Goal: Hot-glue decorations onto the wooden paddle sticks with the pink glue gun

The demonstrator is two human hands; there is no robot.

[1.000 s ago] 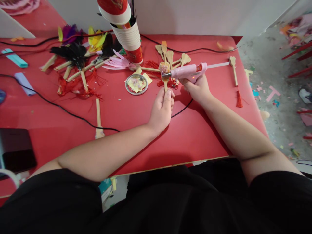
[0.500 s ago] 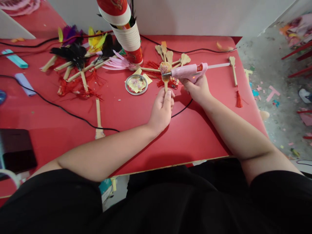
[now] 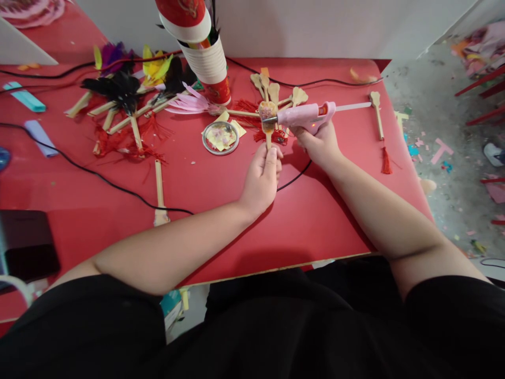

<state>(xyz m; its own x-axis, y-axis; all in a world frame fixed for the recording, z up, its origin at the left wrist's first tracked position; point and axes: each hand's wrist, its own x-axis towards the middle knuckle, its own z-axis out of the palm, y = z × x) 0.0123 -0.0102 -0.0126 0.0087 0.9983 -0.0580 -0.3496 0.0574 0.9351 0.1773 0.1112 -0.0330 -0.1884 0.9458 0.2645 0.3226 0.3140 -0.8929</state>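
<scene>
My left hand is closed round the handle of a small wooden paddle, held upright, its broad end mottled pink and amber. In my right hand is a pink hot glue gun, its metal nozzle at the face of the paddle; a white glue stick sticks out of its back. Just behind the paddle lie several plain wooden paddles with red tassels. A round metal lid with yellow and pink bits on it sits left of my left hand.
Feathered sticks with red tassels lie at the back left, beside stacked paper cups. One tasselled paddle is near the right edge, another wooden stick by my left forearm. Black cables cross the red table. A dark device lies far left.
Almost nothing differs. Both hands, the paddle and the glue gun keep the same places, with the nozzle still at the paddle's face.
</scene>
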